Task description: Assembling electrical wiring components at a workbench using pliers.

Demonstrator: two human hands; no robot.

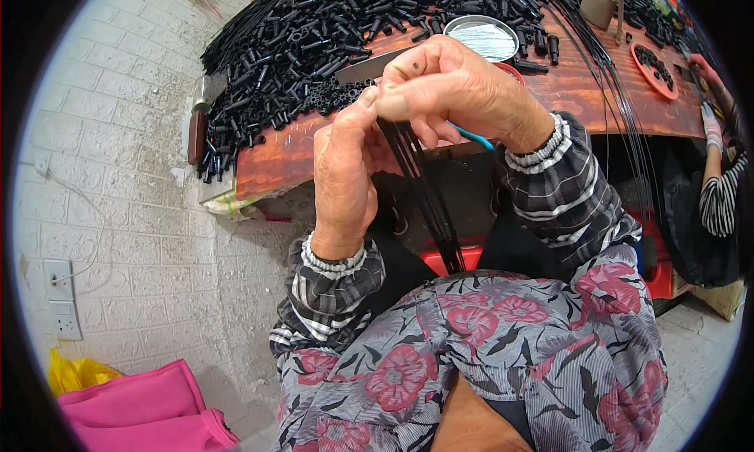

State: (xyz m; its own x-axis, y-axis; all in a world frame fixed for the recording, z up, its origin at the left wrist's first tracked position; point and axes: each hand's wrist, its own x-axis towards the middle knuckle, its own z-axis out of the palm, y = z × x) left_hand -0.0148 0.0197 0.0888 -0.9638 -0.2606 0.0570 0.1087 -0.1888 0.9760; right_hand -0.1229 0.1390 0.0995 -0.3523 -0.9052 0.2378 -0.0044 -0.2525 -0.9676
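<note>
Up top, a reddish wooden table (581, 91) spans the view, and most of its left part is buried under a big heap of short black tubes (314, 43). Long thin black rods (620, 98) run across the table's right part and hang over its front edge. Below the table lies the person's lap, covered in a grey floral cloth (503, 350) with pink blooms. A pink bag (141, 413) sits on the floor at lower left, beside the white brick wall (126, 153). On the table, behind the hands, stands a round metal tin (483, 36) holding pale thin sticks; a small red tray (656, 71) of black bits lies further right.

The left hand (342, 177) is closed around a bundle of thin black rods (428, 201), which slants down from between the two hands toward the lap. The right hand (448, 91) is just above the left one, touching it, with fingertips pinched on the bundle's top end. A thin blue strand (471, 135) pokes out beneath the right palm.

At far right, another person's striped sleeve (719, 197) shows at the table's edge.
</note>
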